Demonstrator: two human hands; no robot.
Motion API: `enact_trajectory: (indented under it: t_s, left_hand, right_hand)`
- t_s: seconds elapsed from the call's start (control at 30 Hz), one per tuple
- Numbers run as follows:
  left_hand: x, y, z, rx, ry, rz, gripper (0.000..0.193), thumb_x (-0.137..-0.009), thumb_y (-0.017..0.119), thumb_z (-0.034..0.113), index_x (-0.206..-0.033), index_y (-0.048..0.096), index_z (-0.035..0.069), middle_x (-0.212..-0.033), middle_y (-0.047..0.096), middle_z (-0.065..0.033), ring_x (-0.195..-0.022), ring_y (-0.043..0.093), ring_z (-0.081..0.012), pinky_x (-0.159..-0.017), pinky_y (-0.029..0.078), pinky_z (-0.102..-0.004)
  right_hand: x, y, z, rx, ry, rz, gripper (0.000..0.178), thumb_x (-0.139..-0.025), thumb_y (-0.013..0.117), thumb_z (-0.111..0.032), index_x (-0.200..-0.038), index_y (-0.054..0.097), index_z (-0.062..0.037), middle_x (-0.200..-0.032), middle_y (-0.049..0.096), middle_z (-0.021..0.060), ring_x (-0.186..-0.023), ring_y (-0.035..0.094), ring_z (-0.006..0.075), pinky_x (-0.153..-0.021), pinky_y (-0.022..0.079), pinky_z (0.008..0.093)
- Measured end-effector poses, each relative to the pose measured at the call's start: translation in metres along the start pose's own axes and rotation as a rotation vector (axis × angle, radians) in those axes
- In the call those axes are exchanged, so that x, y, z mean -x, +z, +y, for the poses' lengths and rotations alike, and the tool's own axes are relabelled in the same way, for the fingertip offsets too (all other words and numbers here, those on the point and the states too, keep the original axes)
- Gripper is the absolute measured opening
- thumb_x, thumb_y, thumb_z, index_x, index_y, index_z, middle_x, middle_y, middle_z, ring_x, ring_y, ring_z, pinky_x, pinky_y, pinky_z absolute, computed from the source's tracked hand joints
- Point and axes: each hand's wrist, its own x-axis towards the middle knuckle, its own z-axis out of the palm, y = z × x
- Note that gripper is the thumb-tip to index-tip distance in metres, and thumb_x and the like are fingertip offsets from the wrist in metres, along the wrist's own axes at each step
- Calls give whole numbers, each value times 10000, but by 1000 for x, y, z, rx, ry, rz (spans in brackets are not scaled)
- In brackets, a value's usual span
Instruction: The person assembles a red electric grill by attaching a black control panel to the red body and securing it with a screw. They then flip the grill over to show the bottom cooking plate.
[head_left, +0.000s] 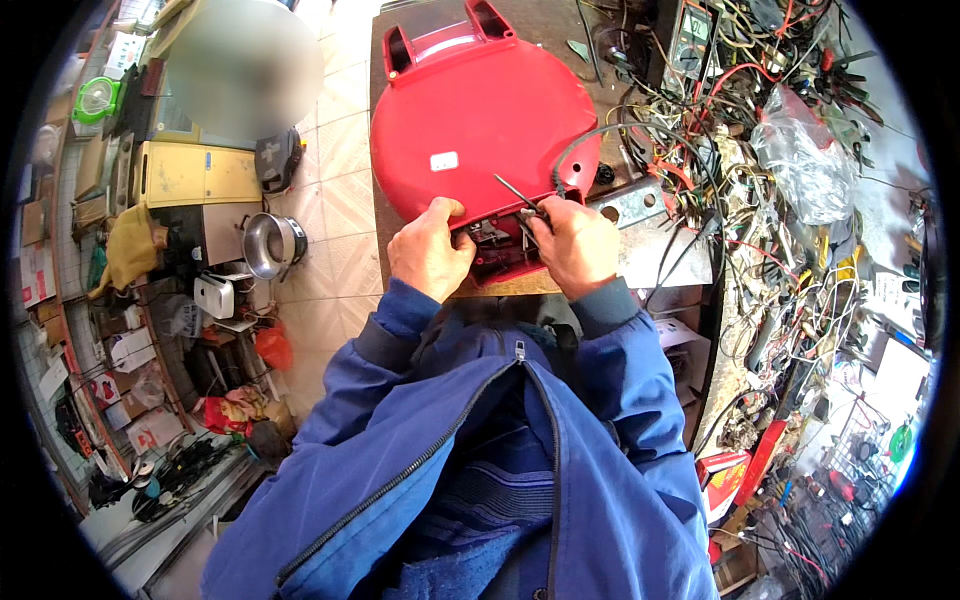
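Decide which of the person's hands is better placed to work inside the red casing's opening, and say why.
Probably the right hand: it appears to hold a slim tool beside the opening, while the left hand touches the red casing.

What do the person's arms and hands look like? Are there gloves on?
Long blue fabric jacket sleeves end in darker, snug cuffs. A dark-blue inner sleeve pokes out at the left wrist. The bare left hand and bare right hand wear no gloves.

Bright red blazing on the casing, white on its label; blue jacket, navy striped shirt, yellow cabinet, pale floor tiles with diagonal lines!
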Motion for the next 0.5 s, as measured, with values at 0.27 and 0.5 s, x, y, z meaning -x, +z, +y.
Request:
enact_trajectory:
  t_s: [0.27,0.5]
  left_hand:
    - [11,-6,-61,786,-202,20,148,-1028,709,166,-1037,709,18,-720,583,55,-638,515,-40,-561,419,-243]
    - [52,-4,-92,1433,-865,-280,193,-979,523,57,-1137,633,49,-857,597,-48,-653,542,-142,-526,421,-277]
  right_hand:
    - [81,-34,36,-478,441,156,137,-991,762,-132,-1016,770,3,-722,670,26,-687,565,65,-617,487,274]
    - [185,19,103,-681,843,-6,271,-1048,736,-237,-902,744,-10,-730,622,-43,-702,487,59,-617,424,291]
